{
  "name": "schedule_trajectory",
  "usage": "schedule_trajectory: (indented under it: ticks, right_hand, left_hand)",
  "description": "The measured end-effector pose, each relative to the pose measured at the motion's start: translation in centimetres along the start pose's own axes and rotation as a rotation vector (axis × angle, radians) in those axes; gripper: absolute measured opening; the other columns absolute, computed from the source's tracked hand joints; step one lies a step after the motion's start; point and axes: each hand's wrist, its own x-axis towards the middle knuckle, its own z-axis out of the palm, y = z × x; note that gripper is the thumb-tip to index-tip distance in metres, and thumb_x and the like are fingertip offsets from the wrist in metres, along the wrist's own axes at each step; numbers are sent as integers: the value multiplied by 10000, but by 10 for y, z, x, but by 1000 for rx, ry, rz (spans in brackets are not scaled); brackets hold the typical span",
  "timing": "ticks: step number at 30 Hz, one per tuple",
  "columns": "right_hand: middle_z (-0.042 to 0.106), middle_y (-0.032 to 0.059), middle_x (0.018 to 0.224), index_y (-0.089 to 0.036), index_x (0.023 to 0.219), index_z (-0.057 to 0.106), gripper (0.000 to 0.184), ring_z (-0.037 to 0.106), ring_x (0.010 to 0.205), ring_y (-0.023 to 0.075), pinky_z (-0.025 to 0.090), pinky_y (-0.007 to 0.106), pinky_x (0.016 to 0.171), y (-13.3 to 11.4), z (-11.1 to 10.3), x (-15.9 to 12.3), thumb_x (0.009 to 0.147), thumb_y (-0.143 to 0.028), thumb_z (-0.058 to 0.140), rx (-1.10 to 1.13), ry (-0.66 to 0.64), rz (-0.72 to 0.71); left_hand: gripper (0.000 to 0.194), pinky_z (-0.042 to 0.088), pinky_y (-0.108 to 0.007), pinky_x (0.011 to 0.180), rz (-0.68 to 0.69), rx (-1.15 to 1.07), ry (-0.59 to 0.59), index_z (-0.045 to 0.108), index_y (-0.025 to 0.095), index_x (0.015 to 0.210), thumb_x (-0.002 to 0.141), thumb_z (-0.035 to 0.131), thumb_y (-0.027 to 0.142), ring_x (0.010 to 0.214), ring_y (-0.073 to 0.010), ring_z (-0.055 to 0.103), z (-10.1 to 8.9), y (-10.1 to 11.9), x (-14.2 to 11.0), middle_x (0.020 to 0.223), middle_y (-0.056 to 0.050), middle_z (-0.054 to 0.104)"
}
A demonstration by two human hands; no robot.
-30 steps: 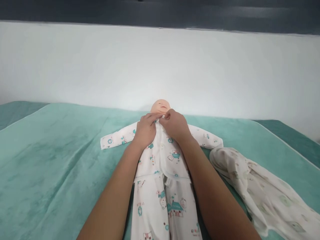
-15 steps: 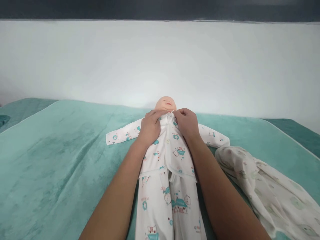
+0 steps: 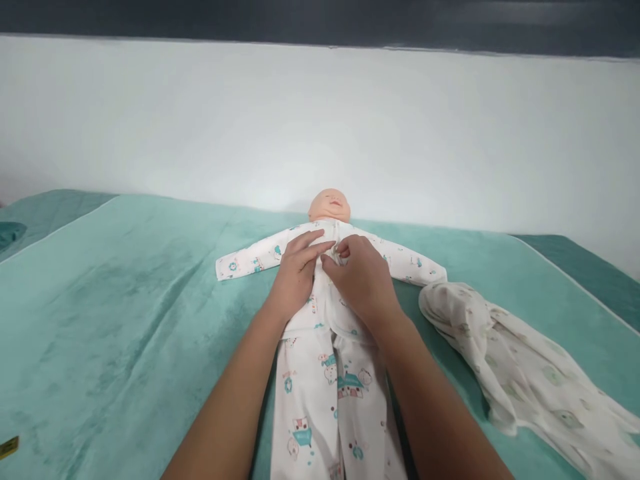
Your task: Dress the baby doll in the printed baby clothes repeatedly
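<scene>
A baby doll (image 3: 330,205) lies on its back in a white printed baby jacket (image 3: 320,319) and matching trousers (image 3: 305,400), head away from me. My left hand (image 3: 296,270) rests on the chest of the jacket, its fingers stretched out and apart toward the front opening. On the other side, my right hand (image 3: 364,272) has thumb and fingers drawn together at the jacket's front edge, below the collar. Its fingertips appear to pinch the fabric; any fastener between them is too small to make out. Both sleeves lie spread outward.
A crumpled white cloth with a faint leaf-like print (image 3: 520,360) lies at the right, close to the right sleeve's cuff. Beneath everything is a green plush bed cover (image 3: 150,280). A white wall (image 3: 250,120) stands behind the doll's head. A small yellow label (image 3: 9,447) shows at lower left.
Both hands have moved from the collar down to the upper chest of the jacket, leaving the neckline uncovered. The left fingers have spread apart. The view has shifted slightly.
</scene>
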Motion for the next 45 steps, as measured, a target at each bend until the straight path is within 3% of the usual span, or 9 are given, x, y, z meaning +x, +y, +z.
schedule_trajectory:
  ticks: [5, 11, 16, 26, 32, 36, 39, 42, 45]
  right_hand:
    - [578, -1, 724, -208, 691, 522, 117, 504, 676, 151, 360, 297, 638, 7, -7, 8, 800, -249, 526, 64, -52, -6]
    - [476, -58, 553, -209, 688, 534, 163, 408, 475, 98, 307, 246, 454, 21, -23, 13, 782, -334, 578, 543, -331, 197]
    - [512, -49, 577, -202, 733, 598, 180, 419, 498, 97, 302, 242, 466, 25, -15, 14, 790, -372, 594, 561, -177, 204]
    - [637, -10, 723, -194, 718, 619, 132, 542, 645, 133, 390, 273, 629, 21, -6, 15, 781, -305, 587, 416, -58, 170]
    - [578, -21, 613, -212, 742, 578, 171, 456, 475, 112, 337, 254, 462, 21, -18, 15, 777, -379, 580, 537, -110, 330]
    - [579, -13, 591, -212, 697, 538, 238, 476, 489, 117, 332, 255, 465, 11, -47, 9, 809, -420, 564, 273, -217, 242]
    - [566, -3, 587, -204, 612, 494, 335, 434, 485, 109, 279, 263, 456, -4, -62, -3, 808, -464, 574, -1, -408, 113]
    - [527, -5, 564, -199, 581, 452, 305, 395, 488, 107, 242, 274, 466, -15, -61, -14, 798, -369, 585, -186, -526, 22]
    - [484, -8, 552, -197, 577, 397, 256, 354, 498, 106, 225, 280, 482, -17, -51, -16, 802, -229, 514, -285, -488, -9]
  left_hand:
    - [380, 339, -419, 1138, -19, 6, -7, 666, 291, 1178, 979, 344, 262, 1333, -196, 424, -1, 1, 0, 1412, -22, 529]
    - [384, 321, -417, 1148, -27, 31, -24, 660, 304, 1189, 966, 354, 236, 1327, -190, 423, -2, 2, 2, 1414, -7, 527]
    - [407, 311, -418, 1154, -35, 87, -54, 654, 287, 1177, 934, 350, 167, 1336, -187, 407, -3, 6, 6, 1418, -9, 519]
    - [362, 286, -425, 1168, -149, -35, -78, 665, 248, 1022, 850, 380, 105, 1352, -186, 402, -3, 14, 12, 1409, -5, 518]
    - [225, 330, -425, 1143, -263, -221, -56, 645, 275, 1008, 856, 505, 186, 1367, -211, 405, -12, 16, 5, 1446, 9, 481]
    - [232, 331, -422, 1151, -241, -169, -257, 649, 344, 1082, 857, 597, 317, 1465, -229, 227, -23, 22, -1, 1539, 61, 338]
    - [211, 392, -416, 1110, -234, -134, -307, 654, 353, 1057, 852, 605, 331, 1481, -229, 168, -25, 25, -1, 1556, 86, 284]
    - [142, 309, -457, 1162, -224, -63, -296, 660, 327, 984, 859, 595, 315, 1482, -233, 164, -23, 25, -1, 1551, 84, 294]
    - [106, 222, -475, 1199, -201, -26, -301, 660, 309, 944, 866, 589, 307, 1481, -230, 167, -22, 23, 0, 1549, 77, 302]
